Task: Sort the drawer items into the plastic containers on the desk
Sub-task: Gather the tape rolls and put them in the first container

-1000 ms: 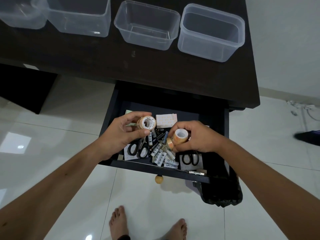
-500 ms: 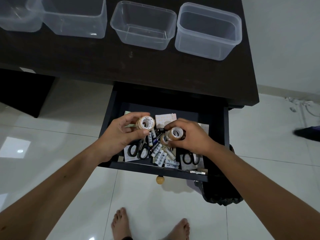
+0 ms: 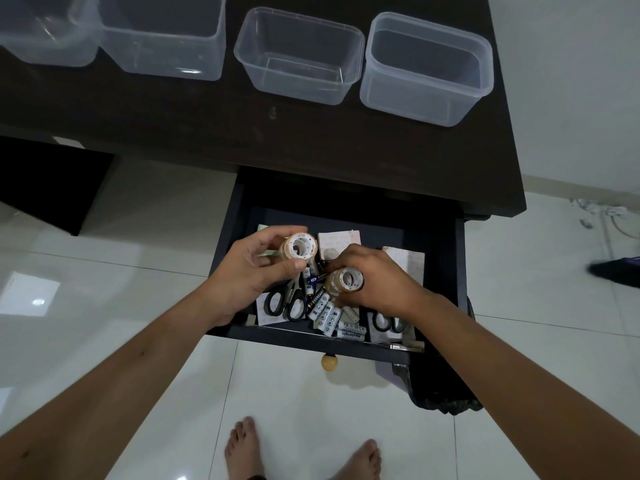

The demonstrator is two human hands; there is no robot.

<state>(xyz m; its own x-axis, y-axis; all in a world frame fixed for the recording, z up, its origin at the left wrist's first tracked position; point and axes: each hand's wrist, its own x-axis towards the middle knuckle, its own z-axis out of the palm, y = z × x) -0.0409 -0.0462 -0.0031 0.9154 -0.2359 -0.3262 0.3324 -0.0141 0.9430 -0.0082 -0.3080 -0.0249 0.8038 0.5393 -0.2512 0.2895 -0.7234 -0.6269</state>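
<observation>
Since a moment ago, my right hand [image 3: 377,282] has dropped lower into the drawer [image 3: 346,336], its tape roll [image 3: 346,281] now just over the batteries [image 3: 329,311]. I am picking out tape. My left hand [image 3: 249,271] curls round another roll [image 3: 299,247], held above the scissors [image 3: 285,301]. Both arms reach forward and down. Next I should lift both rolls up to one plastic container [image 3: 299,55] on the desk [image 3: 173,116].

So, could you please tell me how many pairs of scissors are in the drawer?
2: one pair of scissors below the left hand, another partly under the right wrist. Others may be hidden.
</observation>
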